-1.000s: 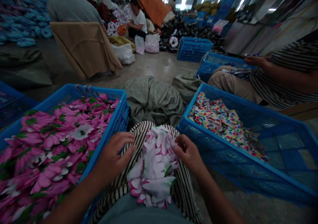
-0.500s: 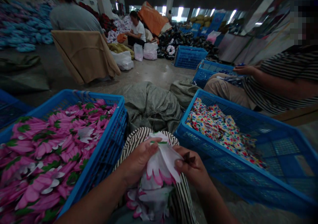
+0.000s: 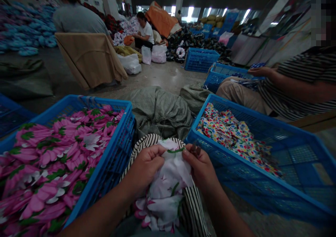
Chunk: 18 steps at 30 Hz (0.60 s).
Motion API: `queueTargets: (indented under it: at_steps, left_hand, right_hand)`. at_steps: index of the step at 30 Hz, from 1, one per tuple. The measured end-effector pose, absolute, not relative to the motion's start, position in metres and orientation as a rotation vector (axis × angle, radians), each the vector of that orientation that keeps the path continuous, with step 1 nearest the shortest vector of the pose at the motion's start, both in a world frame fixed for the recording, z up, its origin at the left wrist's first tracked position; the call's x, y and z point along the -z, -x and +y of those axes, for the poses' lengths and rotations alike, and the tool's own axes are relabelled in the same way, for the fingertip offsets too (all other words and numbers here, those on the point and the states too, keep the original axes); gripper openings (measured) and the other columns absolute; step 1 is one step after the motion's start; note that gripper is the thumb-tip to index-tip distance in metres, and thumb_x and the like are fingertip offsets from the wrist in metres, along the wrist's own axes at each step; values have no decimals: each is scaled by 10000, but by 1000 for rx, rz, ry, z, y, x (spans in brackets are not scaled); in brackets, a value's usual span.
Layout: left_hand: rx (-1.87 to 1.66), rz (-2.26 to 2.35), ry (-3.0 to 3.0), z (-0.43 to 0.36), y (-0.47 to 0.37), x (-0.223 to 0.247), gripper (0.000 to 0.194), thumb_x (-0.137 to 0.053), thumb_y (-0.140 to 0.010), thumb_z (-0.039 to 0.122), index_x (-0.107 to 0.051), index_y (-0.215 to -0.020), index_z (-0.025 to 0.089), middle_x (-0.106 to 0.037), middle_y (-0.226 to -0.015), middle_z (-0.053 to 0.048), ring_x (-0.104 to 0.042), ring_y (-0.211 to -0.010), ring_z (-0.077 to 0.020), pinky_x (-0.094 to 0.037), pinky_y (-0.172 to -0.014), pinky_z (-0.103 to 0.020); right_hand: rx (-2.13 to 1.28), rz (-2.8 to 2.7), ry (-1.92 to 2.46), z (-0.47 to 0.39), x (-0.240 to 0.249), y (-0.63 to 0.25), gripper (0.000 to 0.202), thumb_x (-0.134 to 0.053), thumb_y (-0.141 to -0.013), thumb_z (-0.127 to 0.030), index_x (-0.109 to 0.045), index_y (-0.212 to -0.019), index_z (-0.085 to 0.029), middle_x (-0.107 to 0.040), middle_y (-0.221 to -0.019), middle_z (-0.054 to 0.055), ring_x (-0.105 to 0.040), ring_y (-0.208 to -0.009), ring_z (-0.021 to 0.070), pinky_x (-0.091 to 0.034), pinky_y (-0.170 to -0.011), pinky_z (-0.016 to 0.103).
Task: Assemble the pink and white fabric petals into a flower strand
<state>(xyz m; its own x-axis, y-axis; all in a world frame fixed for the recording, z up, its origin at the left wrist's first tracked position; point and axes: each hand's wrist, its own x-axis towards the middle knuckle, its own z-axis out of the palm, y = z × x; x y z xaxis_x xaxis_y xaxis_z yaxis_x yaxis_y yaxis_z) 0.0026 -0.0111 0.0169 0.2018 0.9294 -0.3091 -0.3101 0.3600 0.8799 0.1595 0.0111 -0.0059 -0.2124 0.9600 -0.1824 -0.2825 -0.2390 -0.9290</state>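
A white fabric flower piece [image 3: 173, 168] with a green edge is stretched between my hands above my lap. My left hand [image 3: 148, 163] is closed, thumb and fingers pinching its left side near the top. On the other side my right hand [image 3: 201, 163] pinches the right end of the green edge. Two dark pointed tips of a small tool [image 3: 194, 149], perhaps thread snips, stick out from the right fingers; the rest of it is hidden. More white and pink petal pieces [image 3: 162, 210] lie below on my striped clothing.
A blue crate [image 3: 128, 107] full of pink petal pieces stands at left. At right, another blue crate [image 3: 262, 119] holds colourful dotted fabric. A grey-green sack [image 3: 160, 107] lies between them. A person in stripes [image 3: 296, 79] sits at right; others sit farther back.
My left hand has shifted its pinch lower and turned knuckles-up. The right hand has risen to the green edge, and the petals that hung spread out are now bunched.
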Motion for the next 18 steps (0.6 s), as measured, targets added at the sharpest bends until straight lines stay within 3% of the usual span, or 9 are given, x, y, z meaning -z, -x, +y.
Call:
queueTargets:
  at_steps: [3, 7, 11, 18]
  left_hand:
    - [-1013, 957, -694, -9, 2, -14, 110, -519, -662, 85, -612, -698, 131, -593, -570, 22, -495, -492, -73, -358, -490, -171]
    - [-1033, 854, -636, -10, -1, -16, 141, -596, -727, 228, -627, -827, 132, -643, -685, -11, -559, -602, -95, -418, -598, -194]
    - [-1093, 829, -497, -12, -8, -20, 101, -659, -674, 201, -618, -712, 117, -627, -609, -9, -542, -539, -84, -415, -545, -176]
    - [-1133, 797, -431, -15, -14, -21, 99, -645, -690, 207, -594, -705, 123, -610, -591, -10, -535, -519, -84, -420, -533, -178]
  right_hand:
    - [-1642, -879, 998, 11, 8, -159, 262, -691, -659, -350, -514, -626, -160, -436, -515, -57, -346, -448, 64, -267, -420, 176]
    - [-1626, -961, 1036, 9, 5, -157, 294, -685, -659, -386, -505, -610, -158, -416, -501, -58, -331, -443, 65, -254, -405, 176]
    - [-1610, -1065, 1034, 7, 1, -154, 294, -672, -671, -399, -525, -617, -150, -427, -501, -53, -322, -443, 65, -258, -406, 177]
    - [-1725, -892, 905, 2, 2, -152, 270, -694, -648, -374, -537, -630, -155, -450, -496, -50, -353, -432, 65, -276, -404, 170]
